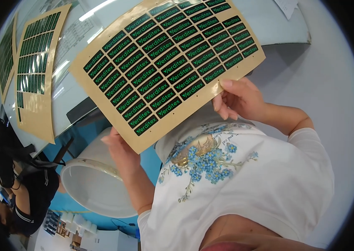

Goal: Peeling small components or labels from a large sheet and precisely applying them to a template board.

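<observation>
I hold up a tan sheet covered with rows of several small black labels with green lettering. My left hand grips its lower left edge from behind, thumb on the rim. My right hand pinches its lower right edge, thumb on the front near the last row. The sheet is tilted and fills the upper middle of the view, over a glossy table. Below it shows my white shirt with a blue flower print.
Two more tan label sheets lie on the glossy table at the left. A large white bucket stands below the table edge. Another person in dark clothes sits at the lower left. White paper lies top right.
</observation>
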`<state>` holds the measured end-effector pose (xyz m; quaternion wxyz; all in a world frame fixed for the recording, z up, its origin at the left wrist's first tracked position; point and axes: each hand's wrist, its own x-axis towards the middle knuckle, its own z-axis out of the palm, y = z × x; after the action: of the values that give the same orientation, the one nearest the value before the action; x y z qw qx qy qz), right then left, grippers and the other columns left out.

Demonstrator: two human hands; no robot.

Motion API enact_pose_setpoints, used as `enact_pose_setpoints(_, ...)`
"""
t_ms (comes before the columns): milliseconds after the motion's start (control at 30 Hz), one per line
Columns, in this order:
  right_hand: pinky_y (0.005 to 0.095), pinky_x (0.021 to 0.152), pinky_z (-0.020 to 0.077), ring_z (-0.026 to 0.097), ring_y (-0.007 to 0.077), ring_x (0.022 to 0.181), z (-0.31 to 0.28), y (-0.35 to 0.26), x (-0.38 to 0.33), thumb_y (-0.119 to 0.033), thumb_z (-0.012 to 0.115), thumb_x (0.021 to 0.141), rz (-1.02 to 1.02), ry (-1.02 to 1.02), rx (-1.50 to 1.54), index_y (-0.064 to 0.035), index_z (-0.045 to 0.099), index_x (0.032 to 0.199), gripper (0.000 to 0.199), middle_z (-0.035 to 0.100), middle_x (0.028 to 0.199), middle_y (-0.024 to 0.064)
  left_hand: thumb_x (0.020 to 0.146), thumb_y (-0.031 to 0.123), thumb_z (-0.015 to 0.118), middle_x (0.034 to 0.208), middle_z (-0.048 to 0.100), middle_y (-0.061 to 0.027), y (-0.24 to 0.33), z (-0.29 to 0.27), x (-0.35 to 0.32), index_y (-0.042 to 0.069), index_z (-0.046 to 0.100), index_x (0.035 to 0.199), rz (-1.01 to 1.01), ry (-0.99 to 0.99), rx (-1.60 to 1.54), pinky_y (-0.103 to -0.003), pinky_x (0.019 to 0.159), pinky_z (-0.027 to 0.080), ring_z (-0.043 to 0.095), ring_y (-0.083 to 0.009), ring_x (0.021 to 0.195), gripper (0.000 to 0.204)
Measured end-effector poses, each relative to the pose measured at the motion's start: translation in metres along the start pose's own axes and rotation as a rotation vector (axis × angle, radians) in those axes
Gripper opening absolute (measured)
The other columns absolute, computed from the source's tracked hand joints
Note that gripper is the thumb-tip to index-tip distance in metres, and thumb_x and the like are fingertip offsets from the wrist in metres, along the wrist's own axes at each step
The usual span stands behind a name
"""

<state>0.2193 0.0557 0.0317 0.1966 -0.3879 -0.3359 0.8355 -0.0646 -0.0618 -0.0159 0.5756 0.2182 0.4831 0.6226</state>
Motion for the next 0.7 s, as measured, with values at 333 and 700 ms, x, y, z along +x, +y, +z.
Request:
enact_pose_setpoints(333, 0.0199, 0.047, 0.0388, 0.049, 0.0067, 0.049, -0.002, 0.004, -0.006, -0.036, 0.037, 0.104, -0.005, -0.114, -0.073, 0.0001, 0.067, 0.083, 0.052, 0.064, 0.066, 0.0059, 0.103, 0.032, 0.047, 0.108, 0.068, -0.0145, 0.03, 0.046, 0.008, -0.007, 0.056, 0.123, -0.056, 0.121, 0.095, -0.026, 0.075, 0.053, 0.067, -0.016, 0.091, 0.044)
enact_pose_setpoints(700, 0.0195, 0.047, 0.0389, 0.049, 0.0061, 0.049, -0.003, 0.009, -0.004, -0.036, 0.038, 0.104, 0.002, -0.084, -0.071, 0.0001, 0.068, 0.082, 0.052, 0.064, 0.066, 0.0059, 0.104, 0.031, 0.039, 0.112, 0.067, -0.017, 0.035, 0.05, 0.0, -0.009, 0.052, 0.128, -0.024, 0.164, 0.262, -0.027, 0.079, 0.054, 0.069, -0.0194, 0.094, 0.048)
